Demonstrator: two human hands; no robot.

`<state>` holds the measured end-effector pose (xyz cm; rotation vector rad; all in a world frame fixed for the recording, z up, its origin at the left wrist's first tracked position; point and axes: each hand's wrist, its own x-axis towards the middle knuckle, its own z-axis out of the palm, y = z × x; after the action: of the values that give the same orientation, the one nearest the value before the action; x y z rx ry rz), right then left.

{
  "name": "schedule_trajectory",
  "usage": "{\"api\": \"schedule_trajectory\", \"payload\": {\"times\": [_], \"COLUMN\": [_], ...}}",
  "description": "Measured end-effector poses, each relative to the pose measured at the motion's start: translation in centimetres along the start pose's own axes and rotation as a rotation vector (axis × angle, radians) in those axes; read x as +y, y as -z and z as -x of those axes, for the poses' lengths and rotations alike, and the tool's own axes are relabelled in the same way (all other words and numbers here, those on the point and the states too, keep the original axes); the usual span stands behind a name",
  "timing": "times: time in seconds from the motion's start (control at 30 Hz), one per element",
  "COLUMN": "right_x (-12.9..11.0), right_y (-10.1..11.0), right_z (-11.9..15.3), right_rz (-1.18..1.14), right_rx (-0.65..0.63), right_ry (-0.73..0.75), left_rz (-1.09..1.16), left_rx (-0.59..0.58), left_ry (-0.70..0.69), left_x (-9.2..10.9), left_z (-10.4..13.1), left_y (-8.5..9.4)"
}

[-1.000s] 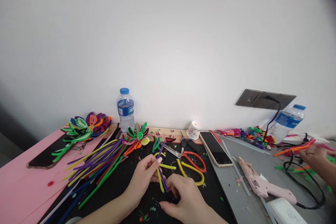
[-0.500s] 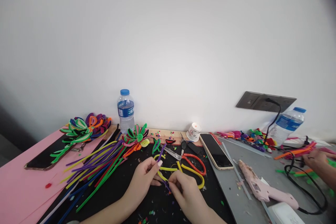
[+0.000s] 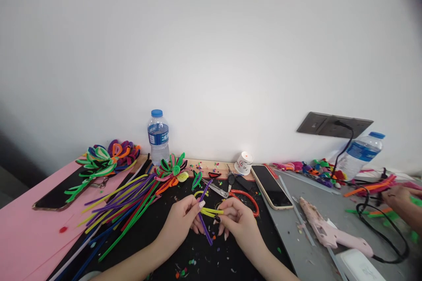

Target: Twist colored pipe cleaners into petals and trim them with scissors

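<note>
My left hand (image 3: 184, 219) pinches a purple pipe cleaner (image 3: 205, 224) and yellow stems where they cross, over the black mat (image 3: 198, 268). The purple piece slants from above the thumb down to the right. My right hand (image 3: 239, 221) closes its fingertips on the right end of the yellow pipe cleaners (image 3: 211, 212). A small dark bit shows at those fingertips, too small to name. Red-handled scissors (image 3: 245, 195) lie just behind my right hand. Left of my hands are loose pipe cleaners (image 3: 121, 202) and a green and pink pipe-cleaner flower (image 3: 176, 170).
Bottles (image 3: 158, 136) (image 3: 361, 153) stand by the wall. A paper cup (image 3: 244, 163), a phone (image 3: 273, 186) and a pink glue gun (image 3: 332, 232) with a black cord are to the right. Another person's hand (image 3: 400, 197) is at the far right. A second phone (image 3: 59, 191) lies left.
My right hand has moved up and right, with the yellow stems now stretched toward it. The large yellow loop beside it no longer shows. The purple piece's lower end is now in the open.
</note>
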<state>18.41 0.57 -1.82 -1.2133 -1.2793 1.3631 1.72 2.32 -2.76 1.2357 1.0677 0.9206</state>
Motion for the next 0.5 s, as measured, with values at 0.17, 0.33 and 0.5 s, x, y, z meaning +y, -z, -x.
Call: {"api": "schedule_trajectory", "payload": {"times": [0.17, 0.33, 0.5], "right_x": [-0.03, -0.08, -0.3], "right_y": [-0.07, 0.34, 0.83], "right_z": [-0.19, -0.21, -0.19], "right_rz": [-0.096, -0.114, -0.102], "right_rx": [-0.005, 0.018, 0.025], "right_ry": [-0.038, 0.018, 0.064], "left_rz": [0.002, 0.004, -0.002], "left_rx": [-0.035, -0.136, -0.219], "left_ry": [0.002, -0.011, -0.009], "left_x": [-0.21, -0.11, -0.19], "left_z": [-0.08, 0.17, 0.3], "left_y": [0.08, 0.05, -0.05]}}
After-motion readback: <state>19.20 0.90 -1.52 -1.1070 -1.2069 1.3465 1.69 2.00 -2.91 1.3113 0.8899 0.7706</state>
